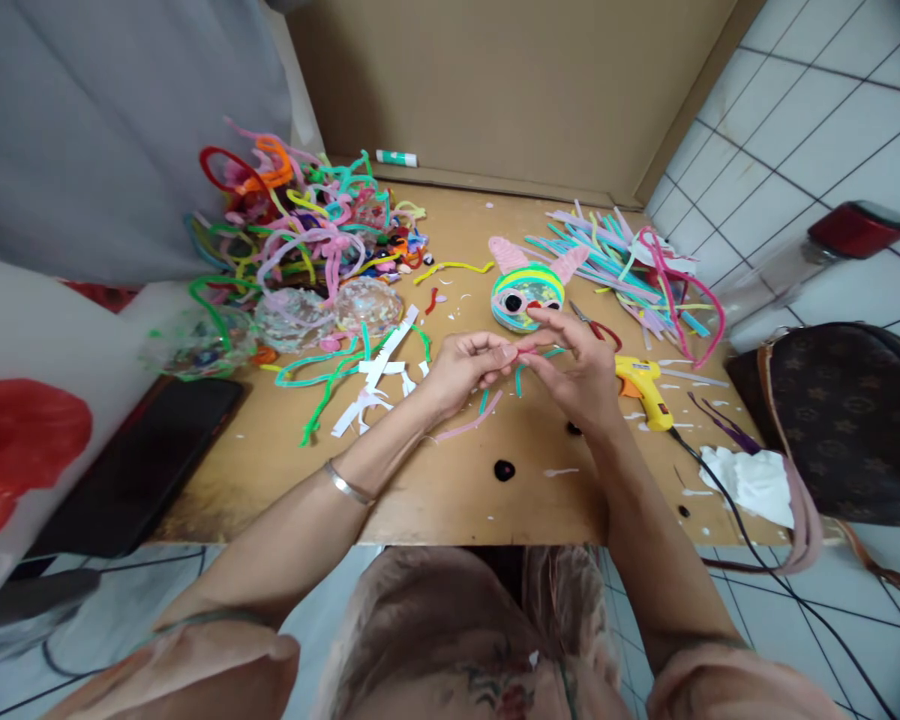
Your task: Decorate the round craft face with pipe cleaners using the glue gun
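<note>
My left hand (466, 372) pinches one end of a short pink pipe cleaner (524, 351) between thumb and forefinger. The fingertips of my right hand (583, 372) are closed on its other end, so both hands meet over the middle of the table. Just behind them stands a round animal figure (526, 279) with pink ears, green and yellow bands and black-and-white eyes. Beneath my hands lie teal pipe cleaner bits and a loose pink strip (471, 427). A small black coil (504, 470) rests nearer the table's front edge.
A tangled pipe cleaner heap (322, 230) fills the back left, by clear plastic pieces (367, 305). At right are straight pipe cleaners (607, 255), scissors (606, 334), a corded yellow glue gun (649, 388) and a brown bag (847, 420). A black phone (146, 460) lies left.
</note>
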Demonstrator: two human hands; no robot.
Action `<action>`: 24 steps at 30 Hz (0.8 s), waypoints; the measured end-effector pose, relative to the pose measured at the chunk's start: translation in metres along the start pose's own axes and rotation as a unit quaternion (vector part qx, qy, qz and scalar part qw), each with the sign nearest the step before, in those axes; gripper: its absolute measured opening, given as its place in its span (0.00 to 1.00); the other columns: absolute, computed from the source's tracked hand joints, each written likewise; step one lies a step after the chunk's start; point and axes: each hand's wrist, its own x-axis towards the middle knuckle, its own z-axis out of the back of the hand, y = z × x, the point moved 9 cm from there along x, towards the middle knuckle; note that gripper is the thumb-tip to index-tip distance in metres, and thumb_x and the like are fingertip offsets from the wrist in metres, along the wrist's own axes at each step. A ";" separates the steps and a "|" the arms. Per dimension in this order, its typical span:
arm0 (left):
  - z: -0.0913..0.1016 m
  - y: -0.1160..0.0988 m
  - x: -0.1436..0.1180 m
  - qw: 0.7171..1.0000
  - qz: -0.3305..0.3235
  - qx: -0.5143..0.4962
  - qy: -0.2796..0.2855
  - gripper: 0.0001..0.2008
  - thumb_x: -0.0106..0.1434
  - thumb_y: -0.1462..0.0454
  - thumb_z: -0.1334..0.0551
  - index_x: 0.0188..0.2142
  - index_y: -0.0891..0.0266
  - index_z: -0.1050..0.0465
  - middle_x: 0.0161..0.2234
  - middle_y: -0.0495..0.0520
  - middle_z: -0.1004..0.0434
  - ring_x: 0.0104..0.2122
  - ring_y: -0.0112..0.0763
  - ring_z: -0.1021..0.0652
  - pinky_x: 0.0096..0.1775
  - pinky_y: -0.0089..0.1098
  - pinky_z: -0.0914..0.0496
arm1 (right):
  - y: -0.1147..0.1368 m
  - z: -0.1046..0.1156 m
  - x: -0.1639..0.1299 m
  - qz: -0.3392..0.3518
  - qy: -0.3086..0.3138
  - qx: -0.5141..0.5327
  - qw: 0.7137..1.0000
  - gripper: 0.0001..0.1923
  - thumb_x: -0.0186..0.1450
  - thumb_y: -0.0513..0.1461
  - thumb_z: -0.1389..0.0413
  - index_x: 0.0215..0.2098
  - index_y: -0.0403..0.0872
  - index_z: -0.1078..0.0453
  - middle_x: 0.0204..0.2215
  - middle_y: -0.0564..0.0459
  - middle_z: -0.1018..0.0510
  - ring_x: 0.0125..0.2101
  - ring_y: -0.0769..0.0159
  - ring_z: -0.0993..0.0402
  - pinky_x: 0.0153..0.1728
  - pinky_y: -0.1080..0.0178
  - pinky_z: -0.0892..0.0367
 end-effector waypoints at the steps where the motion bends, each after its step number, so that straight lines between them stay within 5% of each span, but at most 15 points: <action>1: 0.000 -0.001 0.000 1.000 -0.003 -0.014 -0.004 0.14 0.49 0.58 0.23 0.25 0.66 0.22 0.20 0.49 0.28 0.17 0.16 0.38 0.20 0.24 0.48 | 0.000 0.003 0.001 0.002 -0.005 -0.003 1.000 0.16 0.66 0.47 0.38 0.50 0.53 0.25 0.35 0.51 0.16 0.42 0.55 0.19 0.51 0.49 0.30; 4: 0.000 0.001 0.000 0.999 0.003 -0.052 -0.017 0.13 0.49 0.60 0.24 0.25 0.66 0.23 0.19 0.48 0.29 0.17 0.16 0.39 0.21 0.23 0.49 | 0.002 0.009 0.004 0.018 -0.016 -0.034 0.999 0.06 0.66 0.45 0.39 0.37 0.53 0.22 0.33 0.52 0.17 0.38 0.57 0.21 0.44 0.52 0.28; 7: 0.001 0.004 0.000 0.996 0.011 -0.077 -0.037 0.13 0.49 0.62 0.24 0.25 0.66 0.25 0.20 0.48 0.29 0.17 0.15 0.40 0.20 0.22 0.49 | 0.008 0.009 0.003 0.036 -0.028 -0.081 0.996 0.08 0.67 0.44 0.41 0.31 0.53 0.24 0.31 0.52 0.20 0.37 0.58 0.23 0.40 0.54 0.31; 17: 0.008 0.013 -0.007 0.978 -0.008 -0.161 -0.130 0.11 0.52 0.67 0.26 0.24 0.65 0.28 0.18 0.43 0.36 0.18 0.14 0.40 0.21 0.19 0.48 | 0.025 -0.027 -0.012 0.055 -0.053 -0.173 0.982 0.14 0.72 0.41 0.49 0.28 0.51 0.32 0.29 0.51 0.25 0.34 0.59 0.30 0.39 0.55 0.37; 24: 0.001 0.025 -0.007 0.967 0.028 -0.224 -0.114 0.13 0.50 0.66 0.25 0.25 0.66 0.30 0.17 0.41 0.39 0.17 0.13 0.42 0.20 0.18 0.48 | 0.031 -0.024 -0.013 0.073 -0.073 -0.166 0.981 0.05 0.69 0.38 0.46 0.34 0.50 0.30 0.41 0.47 0.20 0.44 0.56 0.26 0.46 0.53 0.36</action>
